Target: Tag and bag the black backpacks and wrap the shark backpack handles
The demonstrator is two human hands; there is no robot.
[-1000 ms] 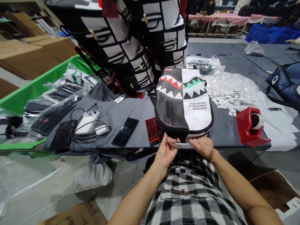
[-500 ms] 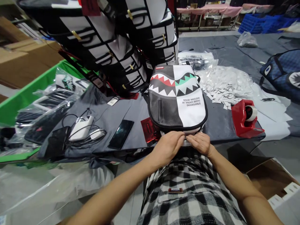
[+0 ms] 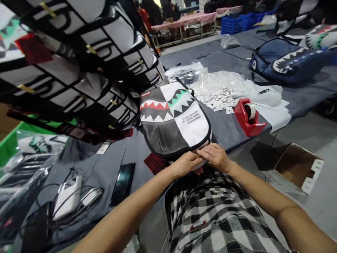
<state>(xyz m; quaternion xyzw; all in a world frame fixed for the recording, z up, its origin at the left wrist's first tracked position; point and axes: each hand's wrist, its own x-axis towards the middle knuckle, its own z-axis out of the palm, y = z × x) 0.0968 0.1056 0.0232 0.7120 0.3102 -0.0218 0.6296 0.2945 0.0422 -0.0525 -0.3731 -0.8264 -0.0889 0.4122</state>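
A small black-and-white backpack (image 3: 181,121) with a zigzag shark mouth lies at the table's front edge, its printed lettering upside down to me. My left hand (image 3: 186,164) has its fingers curled on the bag's near end. Close against it, my right hand (image 3: 214,157) grips the same end, fingers bent over the edge. What lies under the fingertips is hidden. A red tag (image 3: 154,163) pokes out beside the bag at its left.
Stacked black-and-white bags (image 3: 105,63) rise at the left. A phone (image 3: 122,183) and a white charger with cables (image 3: 68,198) lie near left. Right of the backpack are white paper slips (image 3: 223,93), a red tape dispenser (image 3: 249,121) and a blue bag (image 3: 286,63).
My view has turned to the right, so the table appears tilted. Both hands stay at the backpack's near end; my right hand has shifted to lie closer over my left fingers.
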